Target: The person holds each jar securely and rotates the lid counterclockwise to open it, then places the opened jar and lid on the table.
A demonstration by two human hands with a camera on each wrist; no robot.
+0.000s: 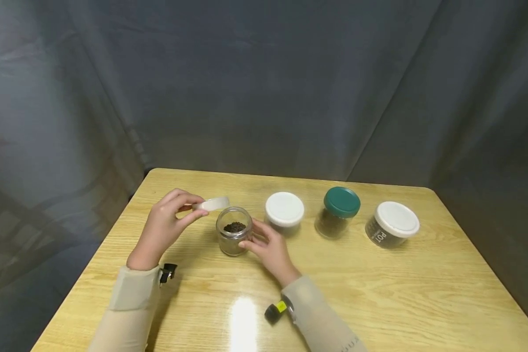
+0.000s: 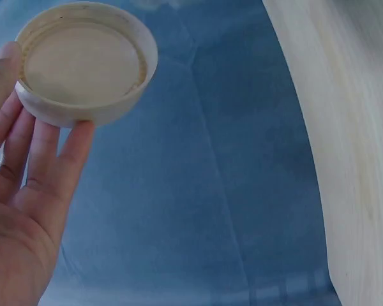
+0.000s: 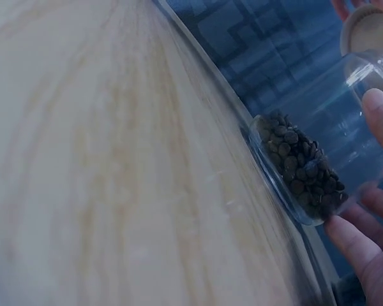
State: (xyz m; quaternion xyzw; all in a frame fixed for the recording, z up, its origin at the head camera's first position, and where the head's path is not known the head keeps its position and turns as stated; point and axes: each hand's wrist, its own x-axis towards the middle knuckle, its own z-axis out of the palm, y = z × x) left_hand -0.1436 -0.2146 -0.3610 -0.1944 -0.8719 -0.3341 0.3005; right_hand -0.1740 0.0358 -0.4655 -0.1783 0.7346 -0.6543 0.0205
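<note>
My left hand [image 1: 165, 225] pinches a white round lid [image 1: 216, 203] by its edge, held tilted above and left of an uncovered clear glass jar [image 1: 231, 247]. In the left wrist view the hollow underside of the lid [image 2: 83, 64] faces the camera, thumb on one side and fingertips on its rim. My right hand [image 1: 270, 249] grips the jar from its right side, thumb in front and fingers behind. Small dark brown round pieces [image 3: 300, 166] fill the bottom of the jar, which shows from the side in the right wrist view.
To the right of my right hand stand a white-lidded jar [image 1: 284, 209], a green-lidded jar [image 1: 341, 203] with dark contents, and a white-lidded jar with lettering [image 1: 380, 235]. All are on a wooden table [image 1: 378, 293]. Dark grey curtains [image 1: 264, 98] hang behind it.
</note>
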